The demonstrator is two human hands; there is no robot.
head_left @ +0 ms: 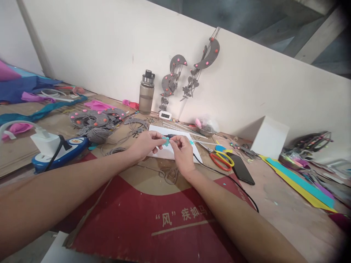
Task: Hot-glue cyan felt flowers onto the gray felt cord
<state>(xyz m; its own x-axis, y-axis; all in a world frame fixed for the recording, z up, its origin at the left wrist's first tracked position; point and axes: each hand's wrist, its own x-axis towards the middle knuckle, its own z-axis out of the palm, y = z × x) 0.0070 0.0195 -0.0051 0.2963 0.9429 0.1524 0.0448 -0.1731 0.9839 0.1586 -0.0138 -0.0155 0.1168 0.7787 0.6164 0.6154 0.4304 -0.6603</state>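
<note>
Apparently flimsy: small turquoise lobed cutout [166, 141] above white sheet [196, 155], pinched by fingertips of left hand [149, 144] and right hand [183, 153], nearly meeting. Uneven pull might tear it. Right forearm could snag black cable [210, 168]; scissors [210, 150], smartphone [242, 170] crowd right side. Loose grey yarn [172, 176] near right wrist might catch. Most room: red cardboard [117, 219] between forearms, toward front edge.
</note>
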